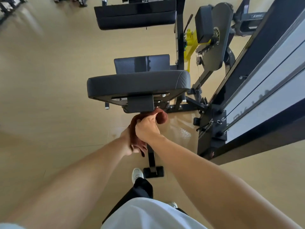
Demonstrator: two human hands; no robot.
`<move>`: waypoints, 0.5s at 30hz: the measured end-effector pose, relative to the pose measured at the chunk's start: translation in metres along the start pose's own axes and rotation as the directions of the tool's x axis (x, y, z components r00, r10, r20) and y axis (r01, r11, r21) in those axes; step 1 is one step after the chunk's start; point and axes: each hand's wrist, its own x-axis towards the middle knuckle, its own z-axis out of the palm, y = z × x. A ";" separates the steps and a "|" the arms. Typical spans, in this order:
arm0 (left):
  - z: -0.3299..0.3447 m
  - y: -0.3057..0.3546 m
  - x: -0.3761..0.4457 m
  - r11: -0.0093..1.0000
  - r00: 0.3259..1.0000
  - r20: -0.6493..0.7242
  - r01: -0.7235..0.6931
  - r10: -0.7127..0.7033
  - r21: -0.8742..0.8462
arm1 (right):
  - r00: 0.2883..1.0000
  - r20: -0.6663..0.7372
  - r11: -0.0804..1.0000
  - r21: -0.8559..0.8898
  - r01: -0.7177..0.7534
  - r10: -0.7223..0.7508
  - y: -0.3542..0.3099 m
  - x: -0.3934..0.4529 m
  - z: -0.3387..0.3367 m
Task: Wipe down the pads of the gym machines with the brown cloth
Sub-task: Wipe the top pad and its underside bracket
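The brown cloth (160,117) is bunched between both hands just in front of and below the nearest black seat pad (137,83). My right hand (146,128) grips the cloth from above, fingers curled round it. Under the cloth my left hand (127,142) holds its lower end, mostly hidden by the fabric. A second black pad (135,17) sits farther away at the top, and a small black pad (203,23) is mounted on the lever arm at the right. Neither hand touches any pad.
The machine's black base foot (153,171) lies on the tan floor by my white shoe (137,174). A yellow bracket (191,45) and cable pulley stand right of the seat. The weight-stack frame (247,96) runs along the right side.
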 end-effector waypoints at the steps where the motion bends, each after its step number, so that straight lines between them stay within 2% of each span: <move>1: -0.007 0.002 0.009 0.995 0.996 -0.045 0.077 -0.075 0.057 | 1.000 0.011 1.000 -0.001 -0.005 0.005 -0.001 0.006 0.004; 3: -0.026 0.008 0.030 0.960 0.970 -0.075 0.239 -0.230 0.148 | 0.996 -0.077 0.998 0.047 -0.042 0.046 -0.004 0.021 0.017; 5: -0.038 0.014 0.049 0.939 0.947 0.062 0.302 -0.315 0.165 | 0.986 -0.134 0.992 0.097 -0.082 0.095 -0.007 0.034 0.027; 6: -0.041 0.016 0.054 0.943 0.935 0.156 0.297 -0.319 0.148 | 0.982 -0.132 0.983 0.143 -0.115 0.134 -0.009 0.038 0.028; 9: -0.040 0.024 0.064 0.982 0.929 0.317 0.178 -0.189 0.063 | 0.972 -0.176 0.957 0.270 -0.107 0.158 -0.005 0.039 0.027; 12: -0.027 0.029 0.059 0.996 0.975 0.209 0.088 -0.080 -0.029 | 0.946 -0.280 0.934 0.352 -0.056 0.162 0.007 0.026 0.012; 15: -0.005 0.025 0.042 0.996 0.997 -0.024 -0.080 0.080 -0.032 | 0.934 -0.357 0.936 0.336 0.106 0.022 0.025 0.008 -0.008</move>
